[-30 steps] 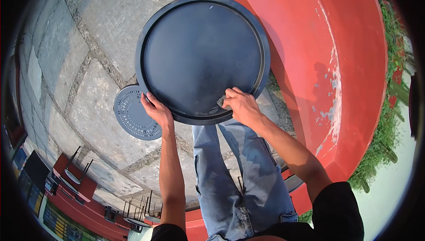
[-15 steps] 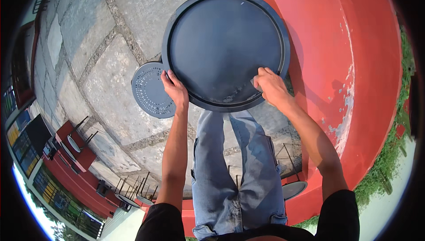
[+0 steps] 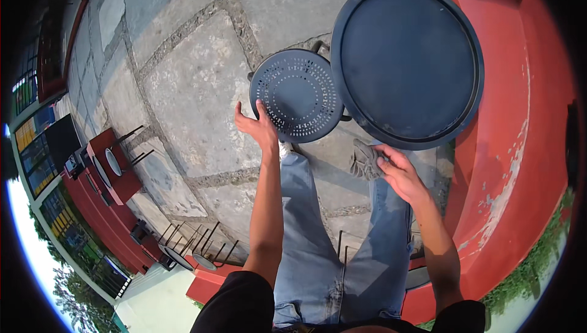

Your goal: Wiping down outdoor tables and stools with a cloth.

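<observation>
A crumpled grey cloth (image 3: 365,160) hangs from my right hand (image 3: 398,173), pinched between its fingers and thumb. That hand is just below the near rim of a large round black tray-like top (image 3: 406,61), apart from it. My left hand (image 3: 260,126) has its thumb and fingers spread at the near left rim of a smaller round perforated stool seat (image 3: 298,95). Whether it touches the rim, I cannot tell. Bits of dark legs show around the seat's edge. The large top overlaps the seat's right side slightly; what supports the large top is hidden.
Grey stone paving (image 3: 183,82) lies under everything. A curved red ledge (image 3: 507,150) with chipped paint runs along the right. Red furniture and small round-topped stands (image 3: 113,162) are at the lower left. My legs in jeans (image 3: 306,235) are directly below.
My view has shifted left, so the large top appears further right. My left hand has left its rim for the stool seat. My right hand has drawn the cloth off the top.
</observation>
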